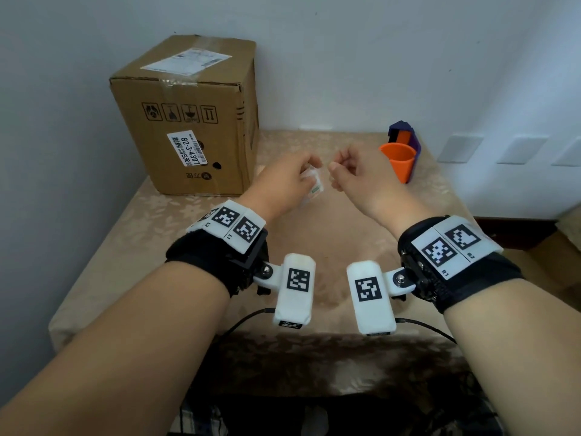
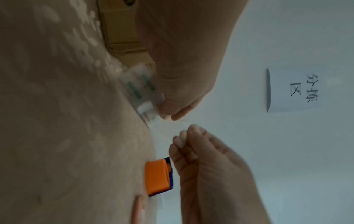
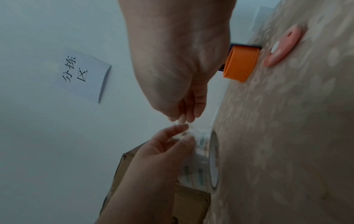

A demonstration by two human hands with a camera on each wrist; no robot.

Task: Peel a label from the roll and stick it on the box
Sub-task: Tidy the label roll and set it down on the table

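A brown cardboard box [image 1: 188,121] stands at the table's back left, with printed labels on its top and front. In front of it my left hand [image 1: 309,166] grips a roll of clear labels with green print [image 1: 314,185], lifted off the table. In the right wrist view the roll [image 3: 203,163] shows its white core. My right hand [image 1: 334,168] is just right of the roll, thumb and fingers pinched on the clear label end [image 3: 184,126] that leads off the roll. That end [image 2: 181,122] is faint between both hands' fingertips.
An orange cup [image 1: 397,162] and a purple holder [image 1: 405,136] stand at the back right, close to my right hand. A pink round object [image 3: 281,48] lies on the beige patterned tablecloth [image 1: 330,240]. A paper note [image 3: 84,74] hangs on the wall behind.
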